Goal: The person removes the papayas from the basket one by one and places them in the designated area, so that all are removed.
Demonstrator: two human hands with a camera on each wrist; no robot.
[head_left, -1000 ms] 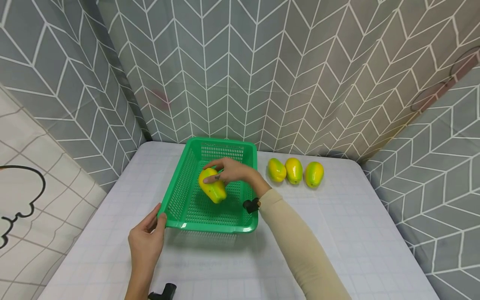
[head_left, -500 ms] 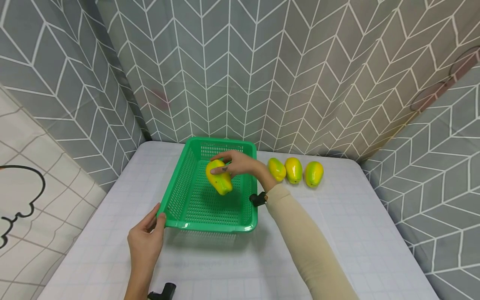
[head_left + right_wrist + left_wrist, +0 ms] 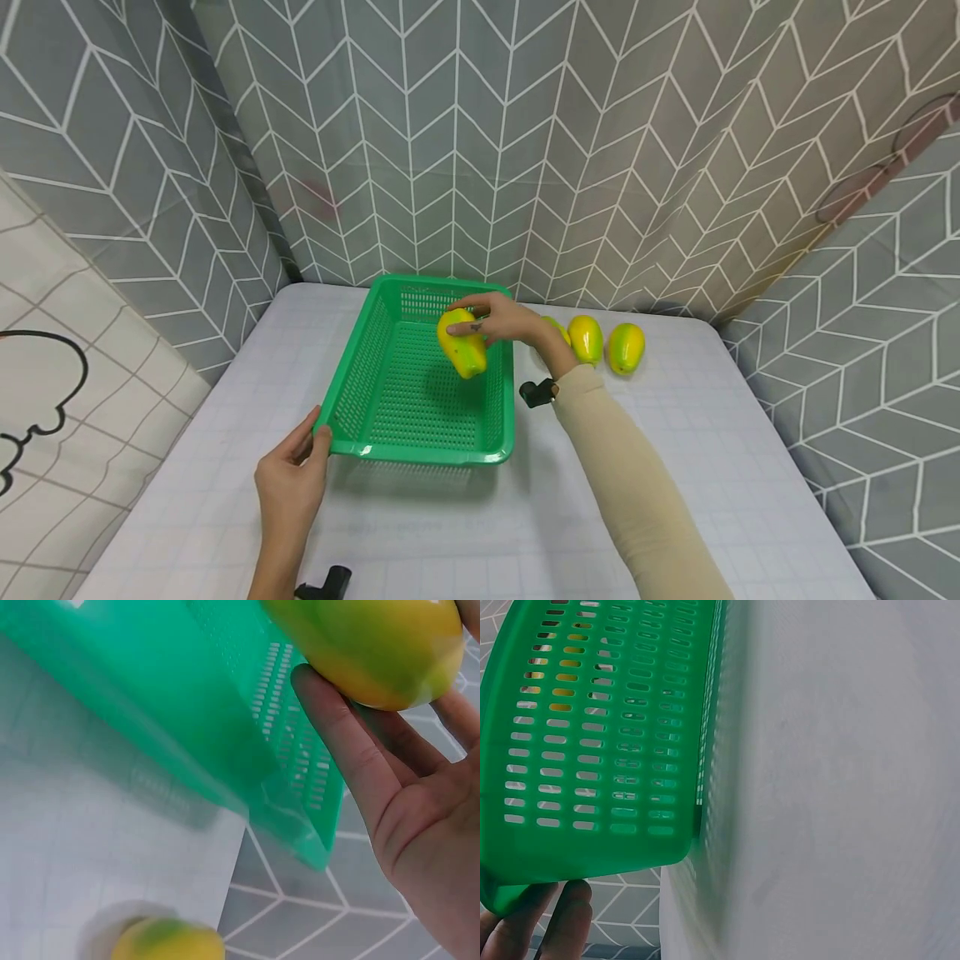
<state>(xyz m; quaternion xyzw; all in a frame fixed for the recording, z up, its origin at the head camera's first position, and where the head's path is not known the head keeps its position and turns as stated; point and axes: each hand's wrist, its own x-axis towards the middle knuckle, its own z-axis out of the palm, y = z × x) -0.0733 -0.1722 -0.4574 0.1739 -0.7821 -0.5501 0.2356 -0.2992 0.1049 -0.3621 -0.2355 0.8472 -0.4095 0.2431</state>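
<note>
A green perforated plastic basket (image 3: 423,456) stands on the table in the head view. My left hand (image 3: 291,479) pinches the rim at its near left corner; in the left wrist view its fingers (image 3: 568,919) lie against the basket's end. Over the right part of the basket, my right hand (image 3: 504,321) holds a yellow-green papaya (image 3: 467,354), tilted with its narrow end down. In the right wrist view the fruit (image 3: 375,645) lies between fingers and thumb, above the basket's wall (image 3: 150,712), apart from it. Nothing else shows inside the basket.
To the right of the basket, two papayas (image 3: 585,340) (image 3: 626,350) lie on the white table cover (image 3: 675,450). A third papaya (image 3: 557,327) is mostly hidden behind the right wrist. Patterned grey curtains (image 3: 480,167) hang behind and beside the table.
My right hand has moved right and slightly away from me with the papaya, from the basket's middle toward its right side. The left hand and the basket have stayed put.
</note>
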